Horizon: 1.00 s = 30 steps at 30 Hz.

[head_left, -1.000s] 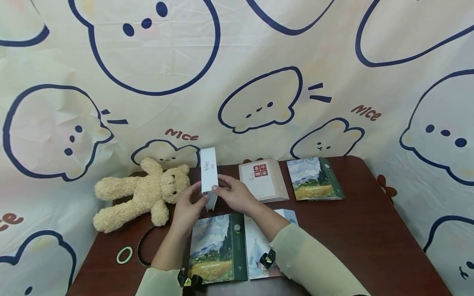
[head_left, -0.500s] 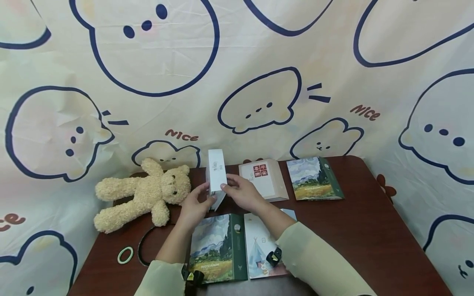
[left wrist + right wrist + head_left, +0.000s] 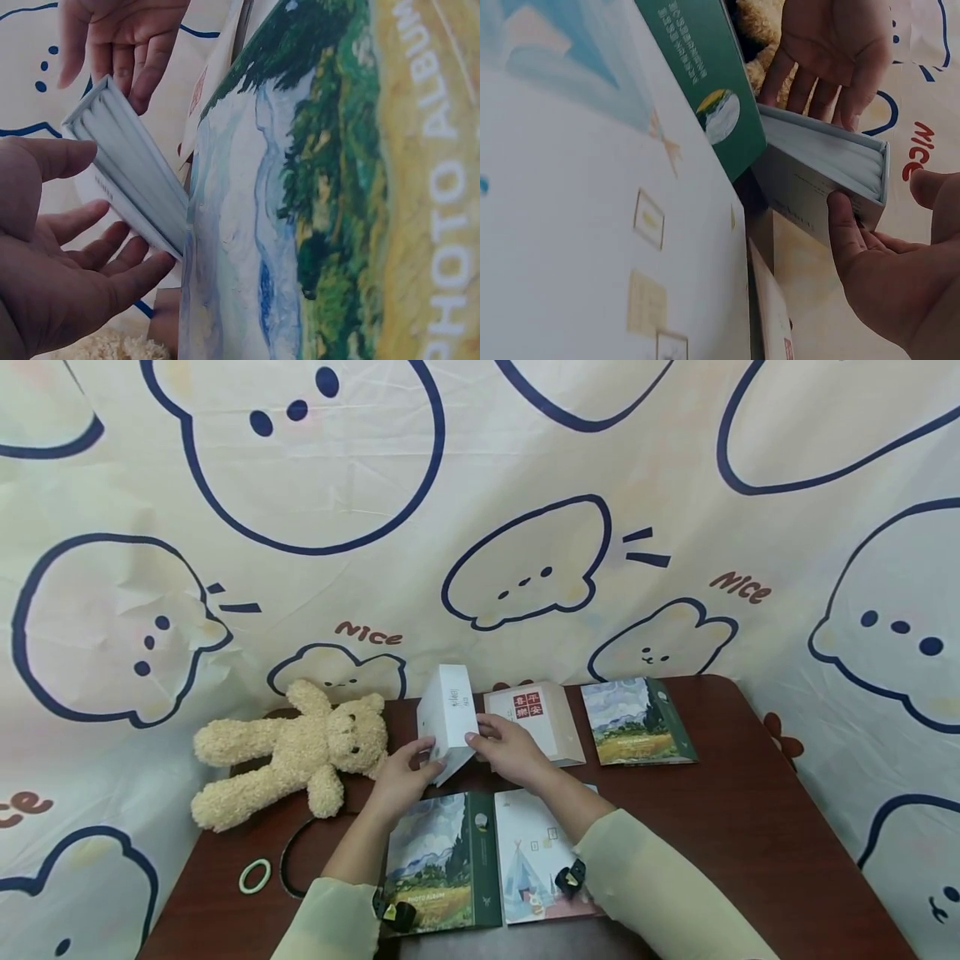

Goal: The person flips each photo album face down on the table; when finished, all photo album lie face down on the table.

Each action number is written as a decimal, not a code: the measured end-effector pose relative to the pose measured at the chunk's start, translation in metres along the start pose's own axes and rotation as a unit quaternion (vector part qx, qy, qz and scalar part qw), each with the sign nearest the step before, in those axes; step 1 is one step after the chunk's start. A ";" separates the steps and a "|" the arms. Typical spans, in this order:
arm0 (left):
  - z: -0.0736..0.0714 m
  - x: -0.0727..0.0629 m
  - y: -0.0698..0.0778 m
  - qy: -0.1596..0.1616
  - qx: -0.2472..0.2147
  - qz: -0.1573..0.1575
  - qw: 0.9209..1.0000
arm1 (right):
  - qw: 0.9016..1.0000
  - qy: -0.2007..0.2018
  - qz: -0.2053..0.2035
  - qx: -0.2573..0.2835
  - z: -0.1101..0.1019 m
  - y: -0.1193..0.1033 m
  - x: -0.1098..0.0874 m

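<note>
A thick white album [image 3: 447, 710] stands on end above the table's back half, its lettered spine facing up toward the head camera. My left hand [image 3: 401, 782] holds it at the left lower edge. On the opposite side, my right hand [image 3: 513, 752] pinches it between thumb and fingers. Both wrist views look into the album's end, where white pages [image 3: 124, 142] fill the space between the covers. In the right wrist view, a finger of my right hand [image 3: 889, 277] presses the cover. Whether the album's far end touches the table is hidden.
A plush bear [image 3: 292, 752] lies at the left, near a green ring [image 3: 254, 877] and a black hoop [image 3: 288, 852]. A landscape-covered photo album [image 3: 435, 860] and a tent-patterned one [image 3: 525, 860] lie in front. Behind are a cream album [image 3: 558, 727] and a green-spined album [image 3: 637, 722].
Both hands have carried the white album a little to the right. It has also turned, so more of its left cover now shows.
</note>
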<state>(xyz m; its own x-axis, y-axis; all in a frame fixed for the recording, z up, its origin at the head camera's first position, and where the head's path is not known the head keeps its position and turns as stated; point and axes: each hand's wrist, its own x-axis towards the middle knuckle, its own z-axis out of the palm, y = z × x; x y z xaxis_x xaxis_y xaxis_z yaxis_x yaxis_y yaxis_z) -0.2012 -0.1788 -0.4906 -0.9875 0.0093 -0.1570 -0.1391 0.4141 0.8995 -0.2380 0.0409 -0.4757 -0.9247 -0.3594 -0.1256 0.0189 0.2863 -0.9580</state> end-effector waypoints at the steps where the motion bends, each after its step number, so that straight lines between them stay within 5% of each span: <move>1: 0.000 0.000 0.000 0.000 0.000 -0.002 1.000 | 1.000 0.000 0.001 -0.001 -0.001 0.001 0.000; 23: -0.005 0.003 -0.007 -0.007 0.036 -0.026 0.999 | 0.996 0.026 0.027 -0.086 -0.009 0.016 0.003; 30: -0.011 0.000 -0.010 -0.008 0.063 -0.026 0.998 | 0.996 0.011 0.039 -0.077 -0.006 0.020 0.006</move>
<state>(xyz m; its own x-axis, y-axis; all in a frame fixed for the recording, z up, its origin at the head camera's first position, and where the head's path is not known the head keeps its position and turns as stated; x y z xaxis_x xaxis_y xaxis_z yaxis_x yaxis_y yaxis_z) -0.2007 -0.1928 -0.4951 -0.9779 -0.0010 -0.2093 -0.1785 0.5263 0.8314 -0.2456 0.0500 -0.4941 -0.9309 -0.3116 -0.1906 0.0341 0.4455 -0.8946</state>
